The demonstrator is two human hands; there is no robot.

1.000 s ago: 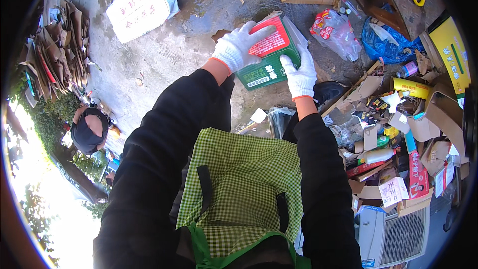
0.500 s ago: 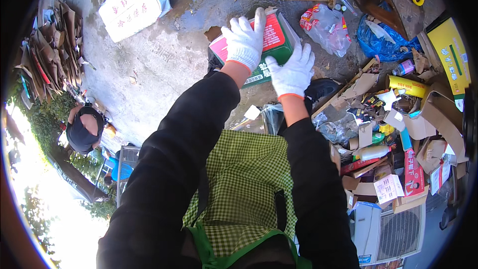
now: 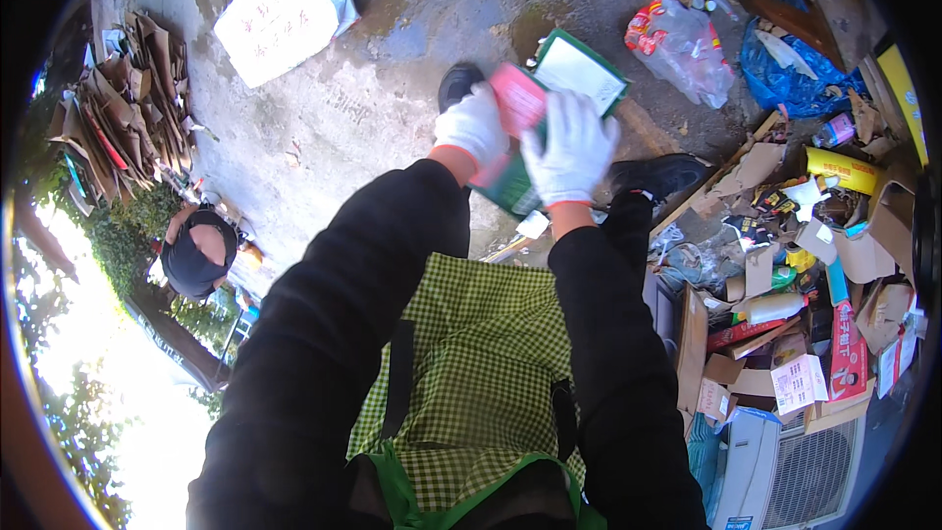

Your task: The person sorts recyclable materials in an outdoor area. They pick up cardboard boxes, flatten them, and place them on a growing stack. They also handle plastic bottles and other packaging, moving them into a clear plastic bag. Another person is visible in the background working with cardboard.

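I hold a flattened green, red and white carton in front of me over the concrete ground. My left hand, in a white glove with an orange cuff, grips its left side over the pink-red panel. My right hand, gloved the same way, lies flat on top of the carton with fingers spread. Both black sleeves reach forward over a green checked apron. My black shoes show beneath the carton.
A white flat box lies on the ground at upper left. Stacked flattened cardboard sits at far left. At right lies a heap of boxes, bottles and packaging, with a clear bag and a blue bag. Another person's head is at left.
The carton has been turned and flattened, its white inner face now showing. Both hands shifted down and closer together on it, my right hand now pressing on top.
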